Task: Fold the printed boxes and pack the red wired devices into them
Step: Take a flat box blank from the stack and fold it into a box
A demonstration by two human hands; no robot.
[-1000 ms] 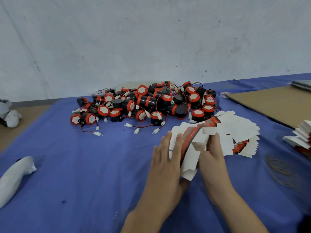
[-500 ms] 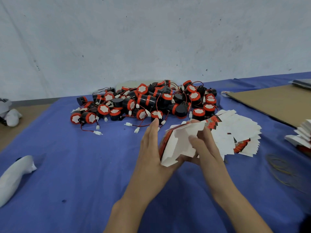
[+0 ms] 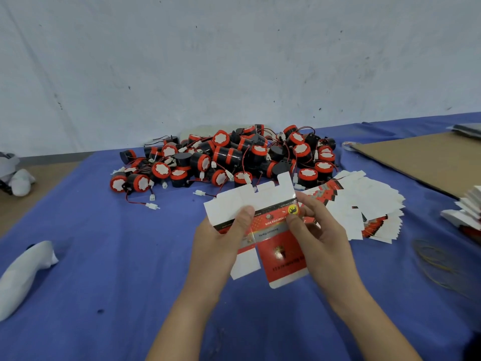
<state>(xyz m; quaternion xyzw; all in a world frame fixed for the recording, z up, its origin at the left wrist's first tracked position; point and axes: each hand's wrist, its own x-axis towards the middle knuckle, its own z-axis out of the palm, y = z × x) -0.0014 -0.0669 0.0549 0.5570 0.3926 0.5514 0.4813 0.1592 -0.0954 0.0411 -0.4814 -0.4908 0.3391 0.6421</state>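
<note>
We hold one unfolded printed box (image 3: 281, 254) above mid-tabletop (image 3: 109, 269), L hand (image 3: 218, 241) & R hand (image 3: 321, 230) each w/ thumb and fingers pinching it, red wired devices (image 3: 229, 157) heaped by far edge, flat box stack (image 3: 364, 201) just right.

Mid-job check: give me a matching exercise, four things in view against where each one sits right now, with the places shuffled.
Things
1. unfolded box
2. pile of red wired devices
3. fan of flat boxes
4. cardboard sheet

Places
A. lying flat at the far right, beyond the fan
B. gripped between the left hand and the right hand, above the blue cloth
C. heaped at the back of the cloth
D. spread on the cloth, just right of the hands

Pairs: 1-B, 2-C, 3-D, 4-A
</note>
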